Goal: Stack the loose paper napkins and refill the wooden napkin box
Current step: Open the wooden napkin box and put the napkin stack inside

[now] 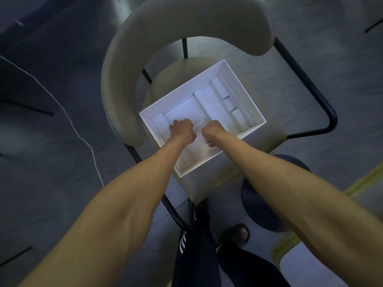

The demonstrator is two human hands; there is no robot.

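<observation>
Right now both hands are down inside the white box [245, 92], which sits open on the chair [186, 17] seat at the centre of the frame. My left hand [182, 132] and right hand [213, 132] each have the fingers curled tight, pinching 1 pale fold of napkins [199, 126] between them; glare blurs its edges. I judge this the refilling step. Next I must settle the fold flat among the white stacks and let go evenly
</observation>
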